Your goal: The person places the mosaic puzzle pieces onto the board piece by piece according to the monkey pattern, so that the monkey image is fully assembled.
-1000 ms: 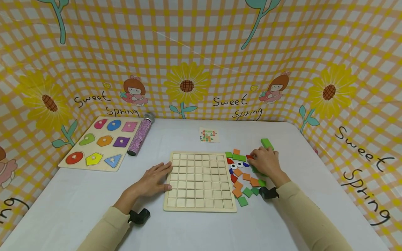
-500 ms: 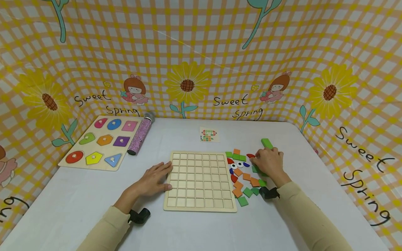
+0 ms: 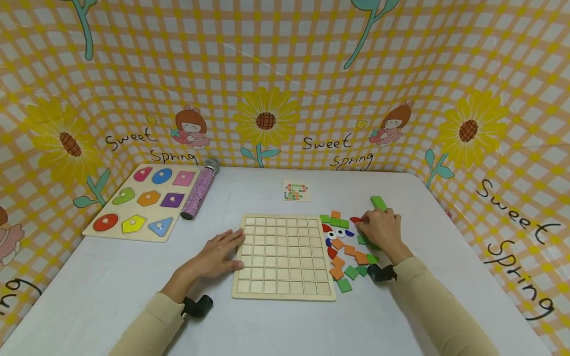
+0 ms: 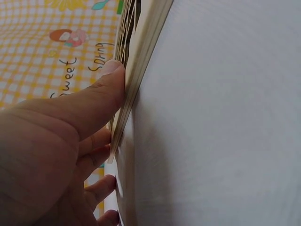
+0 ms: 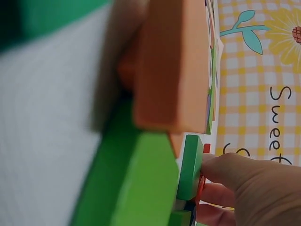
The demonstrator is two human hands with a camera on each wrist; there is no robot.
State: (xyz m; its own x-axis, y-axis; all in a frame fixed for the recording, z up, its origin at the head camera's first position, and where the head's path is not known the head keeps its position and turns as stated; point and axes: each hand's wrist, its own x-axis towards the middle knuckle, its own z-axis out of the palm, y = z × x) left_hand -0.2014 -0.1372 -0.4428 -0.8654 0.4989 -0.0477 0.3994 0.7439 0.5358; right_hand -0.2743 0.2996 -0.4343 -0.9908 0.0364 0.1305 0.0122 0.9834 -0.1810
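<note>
Across toward the table's right edge slides the right hand [image 3: 383,230], just a touch compared with a second ago, and the red piece [image 3: 355,220] by its fingertips now shows more fully. Its fingers bend down among the scatter; the right wrist view puts the thumb right by a green piece [image 5: 190,167], but whether anything is pinched, I cannot tell. Over on the other side, the left hand [image 3: 218,257] holds its spot, thumb and fingers spread apart, tips resting on the left edge of the grid board [image 3: 285,257].

That board lies flat mid-table [image 3: 285,331]. Off its right edge spill orange tiles [image 3: 349,250], green tiles [image 3: 351,272] and two eye pieces [image 3: 340,233]. Beyond the right hand, toward the far right corner, pokes a green block [image 3: 378,202]. Near the far edge lies a picture card [image 3: 297,191]; toward the far left corner, a shape puzzle [image 3: 156,212], with a sparkly microphone [image 3: 198,194] along its right edge.
</note>
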